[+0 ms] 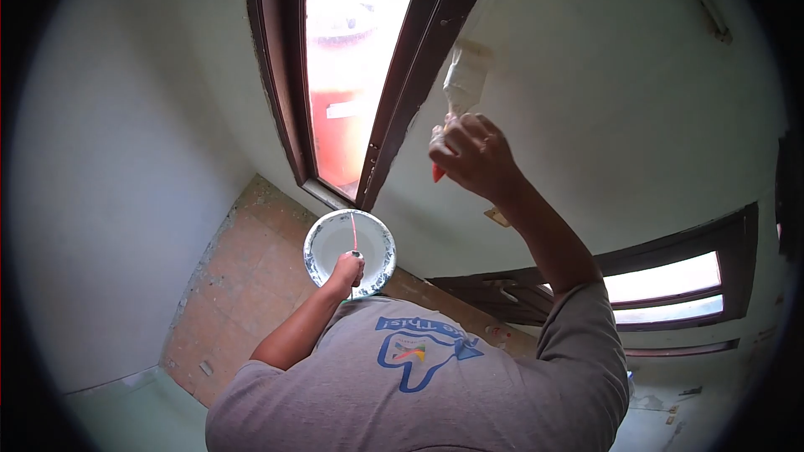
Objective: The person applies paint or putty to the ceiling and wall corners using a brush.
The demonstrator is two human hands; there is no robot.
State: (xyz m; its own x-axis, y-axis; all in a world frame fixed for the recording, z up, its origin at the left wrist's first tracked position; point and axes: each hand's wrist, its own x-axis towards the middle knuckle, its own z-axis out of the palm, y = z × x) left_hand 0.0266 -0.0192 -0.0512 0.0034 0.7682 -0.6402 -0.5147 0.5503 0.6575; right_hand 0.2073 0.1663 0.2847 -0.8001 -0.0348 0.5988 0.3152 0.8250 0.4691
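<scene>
My right hand (476, 155) is raised against the pale wall (603, 109) and closed around a paintbrush (466, 79). The brush's wide, whitish bristles point upward beside the dark door frame, and a red handle end sticks out below my fist. It is hard to tell whether the bristles touch the wall. Low in front of my shirt, my left hand (347, 271) grips the thin handle of a white bucket (311, 244). Dark paint smears mark the bucket's rim, and its inside looks white; how much it holds cannot be made out.
A dark brown frame (402, 75) surrounds a bright opening, with a red object (339, 138) beyond the opening. Tan floor tiles (230, 276) lie below left, beside another wall (126, 184). At right is a second dark frame (737, 268) with bright panes. A small yellowish fixture (497, 217) sits on the wall.
</scene>
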